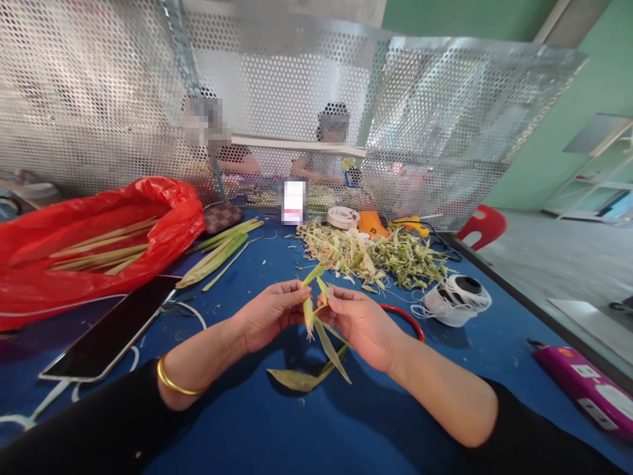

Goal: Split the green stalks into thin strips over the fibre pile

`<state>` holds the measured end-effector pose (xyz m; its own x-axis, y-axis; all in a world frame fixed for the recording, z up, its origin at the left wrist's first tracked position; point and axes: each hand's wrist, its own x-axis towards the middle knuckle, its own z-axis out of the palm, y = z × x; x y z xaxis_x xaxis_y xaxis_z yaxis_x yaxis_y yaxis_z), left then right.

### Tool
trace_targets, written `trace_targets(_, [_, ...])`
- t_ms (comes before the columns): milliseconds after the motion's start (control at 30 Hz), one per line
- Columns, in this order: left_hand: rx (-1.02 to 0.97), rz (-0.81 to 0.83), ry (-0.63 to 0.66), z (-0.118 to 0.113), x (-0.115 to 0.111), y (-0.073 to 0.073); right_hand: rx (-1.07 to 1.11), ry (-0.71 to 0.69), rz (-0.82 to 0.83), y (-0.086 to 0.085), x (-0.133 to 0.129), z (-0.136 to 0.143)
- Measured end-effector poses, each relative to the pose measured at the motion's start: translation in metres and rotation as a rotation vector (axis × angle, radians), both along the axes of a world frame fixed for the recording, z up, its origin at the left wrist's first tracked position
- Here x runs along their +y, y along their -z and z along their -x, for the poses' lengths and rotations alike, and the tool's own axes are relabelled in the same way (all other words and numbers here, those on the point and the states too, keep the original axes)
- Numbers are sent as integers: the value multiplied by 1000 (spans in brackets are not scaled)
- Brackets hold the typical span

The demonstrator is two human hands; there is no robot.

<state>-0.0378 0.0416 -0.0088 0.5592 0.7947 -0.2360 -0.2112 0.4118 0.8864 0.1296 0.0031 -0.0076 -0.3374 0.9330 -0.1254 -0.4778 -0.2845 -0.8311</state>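
My left hand (279, 307) and my right hand (359, 320) meet above the middle of the blue table, fingertips nearly touching. Between them are pale green corn husk strips (307, 313), folded and crossed over one another. My left fingers pinch the upright folded strip, whose lower end is frayed. My right thumb and fingers grip the strips on the other side, from which a long narrow end (331, 349) hangs down. Below both hands, a loose curved husk piece (294, 380) lies on the table. Some fingertips are hidden behind the husk.
To the left are a red plastic bag (173, 198) of husks, loose husks (217, 257) and a dark-screened tablet (113, 330). A pile of small husk pieces (376, 254), white string (457, 300) and a purple box (586, 379) stand right. Behind rises a perforated metal screen (297, 86), with people beyond.
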Motion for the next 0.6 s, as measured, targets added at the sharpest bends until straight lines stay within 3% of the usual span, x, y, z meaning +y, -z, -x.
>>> trace_targets(133, [33, -82, -71, 1, 2, -2, -63, 42, -96, -5, -2, -1])
trace_targets(367, [63, -20, -204, 7, 12, -2, -20, 161, -145, -24, -3, -14])
trace_targets(500, [269, -156, -370, 22, 31, -4, -20, 196, -212, -41, -3, -27])
trace_targets(600, [408, -234, -523, 45, 52, -8, -105, 247, -293, -47, -4, -31])
